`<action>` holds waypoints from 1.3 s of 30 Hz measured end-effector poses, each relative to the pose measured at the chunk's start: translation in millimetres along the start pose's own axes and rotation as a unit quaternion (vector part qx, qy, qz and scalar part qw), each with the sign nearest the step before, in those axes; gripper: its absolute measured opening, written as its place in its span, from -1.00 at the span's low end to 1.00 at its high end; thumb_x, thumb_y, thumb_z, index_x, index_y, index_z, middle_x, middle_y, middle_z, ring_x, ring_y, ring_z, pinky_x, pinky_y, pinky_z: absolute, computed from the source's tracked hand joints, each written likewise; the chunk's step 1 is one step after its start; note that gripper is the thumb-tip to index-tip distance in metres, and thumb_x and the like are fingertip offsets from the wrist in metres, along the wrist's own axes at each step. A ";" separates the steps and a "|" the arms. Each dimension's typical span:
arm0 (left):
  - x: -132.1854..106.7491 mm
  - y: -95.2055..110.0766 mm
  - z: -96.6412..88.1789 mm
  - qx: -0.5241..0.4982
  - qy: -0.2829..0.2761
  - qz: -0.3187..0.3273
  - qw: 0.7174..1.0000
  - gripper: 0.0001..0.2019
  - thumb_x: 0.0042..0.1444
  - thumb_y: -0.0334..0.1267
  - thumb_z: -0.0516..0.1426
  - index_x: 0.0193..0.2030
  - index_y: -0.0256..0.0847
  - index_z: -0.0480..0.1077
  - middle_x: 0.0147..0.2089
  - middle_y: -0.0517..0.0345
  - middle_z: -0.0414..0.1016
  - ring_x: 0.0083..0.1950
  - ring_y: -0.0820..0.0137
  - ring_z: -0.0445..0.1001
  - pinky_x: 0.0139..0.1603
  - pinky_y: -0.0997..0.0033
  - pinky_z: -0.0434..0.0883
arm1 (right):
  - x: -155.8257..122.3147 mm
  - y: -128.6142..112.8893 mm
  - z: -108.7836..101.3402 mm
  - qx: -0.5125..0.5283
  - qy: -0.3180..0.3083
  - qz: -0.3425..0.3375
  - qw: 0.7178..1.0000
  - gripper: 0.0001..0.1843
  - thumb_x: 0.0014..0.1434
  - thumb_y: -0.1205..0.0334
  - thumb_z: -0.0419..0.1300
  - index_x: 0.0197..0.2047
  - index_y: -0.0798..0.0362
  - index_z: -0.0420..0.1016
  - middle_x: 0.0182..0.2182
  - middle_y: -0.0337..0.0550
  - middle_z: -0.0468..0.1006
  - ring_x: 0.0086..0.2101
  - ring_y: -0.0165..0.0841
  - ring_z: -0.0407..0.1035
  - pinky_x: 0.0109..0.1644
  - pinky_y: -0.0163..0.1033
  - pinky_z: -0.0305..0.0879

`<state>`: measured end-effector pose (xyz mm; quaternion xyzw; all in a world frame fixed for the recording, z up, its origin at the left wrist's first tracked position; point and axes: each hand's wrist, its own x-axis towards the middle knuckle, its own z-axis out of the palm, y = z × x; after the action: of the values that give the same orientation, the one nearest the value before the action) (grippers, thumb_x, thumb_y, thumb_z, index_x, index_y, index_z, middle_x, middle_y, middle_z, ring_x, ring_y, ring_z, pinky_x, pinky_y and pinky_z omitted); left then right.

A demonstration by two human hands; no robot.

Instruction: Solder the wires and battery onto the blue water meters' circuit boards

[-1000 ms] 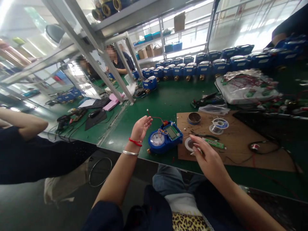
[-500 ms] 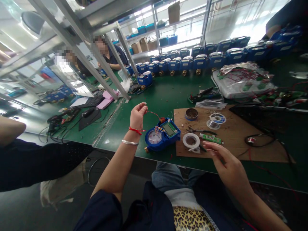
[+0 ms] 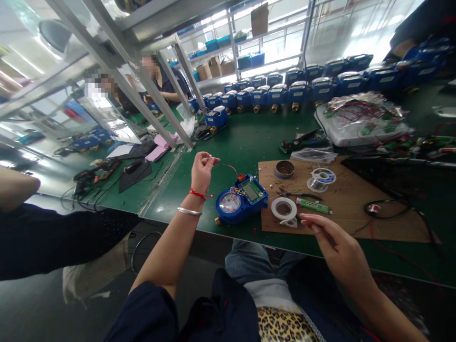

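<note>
My left hand [image 3: 201, 173] is closed in a pinch on the small white plug of a thin red wire [image 3: 230, 166]. The wire runs to the top edge of a blue water meter [image 3: 237, 209]. Its lid is off, showing a display circuit board [image 3: 251, 191], a round dial [image 3: 230, 202] and several coloured wires. Over the front edge of the cardboard, my right hand [image 3: 335, 237] hovers with fingers stretched and thumb apart, apparently holding nothing. Close to its fingertips are a roll of white tape [image 3: 284, 209] and a green battery-like cylinder [image 3: 312, 205].
On the cardboard sheet [image 3: 356, 209] lie a solder spool [image 3: 321, 179], a round tin [image 3: 284, 168] and dark-handled pliers [image 3: 302, 194]. Blue meters [image 3: 278, 93] line the back of the bench. A bagged wire bundle [image 3: 363, 118] sits at right. Co-workers [image 3: 167, 83] are beyond the frame posts.
My left hand has shifted slightly left and turned, keeping the wire's plug pinched. My right hand's fingertips have dipped slightly near the tape roll. The meter stays in place.
</note>
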<state>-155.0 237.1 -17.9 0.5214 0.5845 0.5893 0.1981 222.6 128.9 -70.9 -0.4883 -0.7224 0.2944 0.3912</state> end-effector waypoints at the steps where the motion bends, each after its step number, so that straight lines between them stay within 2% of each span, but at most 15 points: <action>1: -3.0 10.1 -1.4 -0.013 -0.009 0.020 1.000 -0.84 0.21 -0.21 0.11 -0.14 -0.17 0.23 -0.29 0.11 0.52 -0.17 0.38 0.55 -0.07 0.34 0.43 | 0.0 0.2 0.1 0.000 -0.003 0.003 1.000 -0.71 0.32 0.14 0.02 0.02 -0.07 0.47 -0.02 -0.16 0.55 -0.01 -0.27 0.43 0.15 -0.10 0.30; 4: -13.6 43.4 -3.4 -0.006 -0.033 0.083 0.996 -0.84 0.22 -0.20 0.12 -0.14 -0.17 0.25 -0.33 0.17 0.50 -0.20 0.40 0.56 -0.05 0.34 0.44 | 0.1 -0.5 1.7 0.001 -0.016 0.002 1.000 -0.70 0.32 0.14 0.02 0.03 -0.08 0.47 -0.07 -0.17 0.57 -0.05 -0.28 0.45 0.11 -0.12 0.32; 7: -23.8 67.5 -2.1 0.030 -0.045 0.110 0.992 -0.87 0.23 -0.21 0.12 -0.15 -0.18 0.28 -0.31 0.17 0.51 -0.20 0.44 0.54 -0.05 0.38 0.44 | 2.9 -3.1 4.9 0.003 -0.029 -0.008 1.000 -0.70 0.33 0.14 0.01 0.04 -0.08 0.46 -0.07 -0.16 0.57 -0.06 -0.28 0.46 0.09 -0.14 0.34; 11: -25.8 68.0 -3.0 0.058 -0.030 0.118 0.991 -0.87 0.24 -0.20 0.12 -0.17 -0.19 0.35 -0.23 0.13 0.53 -0.16 0.43 0.52 -0.03 0.38 0.44 | 15.0 -10.4 10.5 -0.007 -0.052 -0.044 0.998 -0.69 0.33 0.17 -0.01 0.04 -0.06 0.46 -0.06 -0.14 0.57 -0.03 -0.27 0.45 0.12 -0.13 0.33; 14: -21.7 58.8 -7.3 0.117 -0.006 0.145 0.982 -0.83 0.21 -0.24 0.13 -0.08 -0.21 0.39 0.01 0.03 0.49 0.06 0.34 0.46 0.14 0.26 0.38 | 29.0 -19.1 14.1 -0.013 -0.068 -0.080 0.994 -0.68 0.33 0.19 -0.02 0.04 -0.04 0.46 -0.03 -0.14 0.56 0.01 -0.27 0.43 0.16 -0.14 0.30; 17: -29.1 63.7 -6.2 0.204 0.019 0.202 0.958 -0.66 0.18 -0.29 0.15 0.10 -0.20 0.33 0.23 -0.03 0.31 0.28 0.24 0.26 0.33 0.13 0.19 | 46.1 -31.8 14.3 -0.021 -0.074 -0.104 0.992 -0.68 0.32 0.21 -0.02 0.03 -0.02 0.46 -0.01 -0.12 0.56 0.01 -0.27 0.43 0.17 -0.13 0.30; 19: -45.0 75.7 1.7 0.252 0.012 0.237 0.938 -0.65 0.20 -0.27 0.13 0.13 -0.19 0.31 0.23 -0.03 0.30 0.30 0.22 0.22 0.34 0.12 0.16 | 61.3 -41.6 12.7 -0.021 -0.072 -0.115 0.991 -0.68 0.30 0.22 -0.03 0.02 -0.01 0.47 -0.04 -0.12 0.57 -0.03 -0.27 0.45 0.12 -0.13 0.33; 22: -78.1 94.5 22.8 0.323 -0.114 0.243 0.908 -0.74 0.28 -0.16 0.04 0.02 -0.21 0.38 0.04 -0.03 0.44 0.14 0.21 0.36 0.23 0.12 0.26 | 95.1 -54.1 14.2 -0.016 -0.045 -0.129 0.991 -0.67 0.30 0.22 -0.04 0.01 -0.01 0.48 -0.08 -0.12 0.58 -0.07 -0.27 0.46 0.08 -0.14 0.34; 23: -88.6 98.4 30.7 0.353 -0.156 0.227 0.894 -0.69 0.28 -0.09 0.03 0.01 -0.22 0.38 0.03 -0.06 0.45 0.13 0.17 0.37 0.22 0.09 0.25 | 109.5 -56.9 17.4 -0.013 -0.038 -0.132 0.990 -0.67 0.30 0.21 -0.03 0.00 0.00 0.49 -0.09 -0.12 0.59 -0.08 -0.28 0.46 0.08 -0.15 0.33; 24: -97.6 100.8 38.3 0.380 -0.171 0.206 0.885 -0.60 0.25 0.00 0.05 0.06 -0.25 0.36 0.05 -0.12 0.44 0.15 0.11 0.36 0.23 0.05 0.22 | 125.1 -59.1 22.4 -0.007 -0.042 -0.132 0.990 -0.67 0.29 0.20 -0.03 -0.01 0.01 0.50 -0.09 -0.12 0.59 -0.08 -0.28 0.46 0.08 -0.15 0.32; 26: -110.0 101.2 50.6 0.420 -0.163 0.164 0.878 -0.40 0.14 0.14 0.11 0.15 -0.31 0.30 0.12 -0.26 0.39 0.18 -0.01 0.32 0.26 -0.04 0.15 | 158.3 -63.0 37.8 0.023 -0.095 -0.119 0.988 -0.66 0.28 0.18 -0.01 -0.03 0.05 0.51 -0.07 -0.10 0.58 -0.07 -0.27 0.45 0.11 -0.16 0.29; 28: -114.8 98.4 57.6 0.436 -0.167 0.129 0.875 -0.25 0.05 0.18 0.17 0.22 -0.37 0.24 0.15 -0.37 0.35 0.20 -0.11 0.30 0.26 -0.13 0.12 | 190.0 -68.1 58.0 0.059 -0.185 -0.087 0.977 -0.65 0.27 0.15 0.00 -0.06 0.10 0.53 -0.06 -0.05 0.58 -0.06 -0.26 0.44 0.11 -0.18 0.27; 31: -115.2 94.0 60.1 0.447 -0.174 0.116 0.870 -0.17 -0.02 0.14 0.24 0.27 -0.39 0.17 0.20 -0.41 0.30 0.23 -0.18 0.27 0.26 -0.18 0.12 | 223.8 -79.9 88.0 0.080 -0.269 -0.074 0.957 -0.69 0.22 0.11 0.07 -0.25 0.11 0.58 -0.20 -0.06 0.62 -0.14 -0.24 0.47 0.04 -0.22 0.31; 35: -116.6 91.0 58.7 0.452 -0.173 0.109 0.868 -0.24 0.00 -0.02 0.27 0.27 -0.38 0.16 0.19 -0.37 0.30 0.19 -0.14 0.31 0.21 -0.13 0.21 | 238.7 -94.1 113.6 0.110 -0.340 -0.053 0.932 -0.76 0.10 0.10 0.22 -0.41 0.10 0.59 -0.40 -0.15 0.62 -0.29 -0.30 0.48 -0.12 -0.28 0.36; 39: -117.1 88.0 57.4 0.422 -0.175 0.106 0.883 -0.23 -0.02 -0.06 0.28 0.29 -0.31 0.13 0.21 -0.30 0.28 0.21 -0.12 0.29 0.23 -0.13 0.22 | 240.6 -97.1 125.6 0.162 -0.387 -0.011 0.908 -0.79 -0.06 0.16 0.36 -0.35 0.10 0.59 -0.40 -0.18 0.62 -0.32 -0.36 0.47 -0.18 -0.33 0.37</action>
<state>-29.1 145.1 3.0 0.7090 0.6753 0.2031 -0.0053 17.1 314.6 8.9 -0.2579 -0.7651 0.5686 0.1577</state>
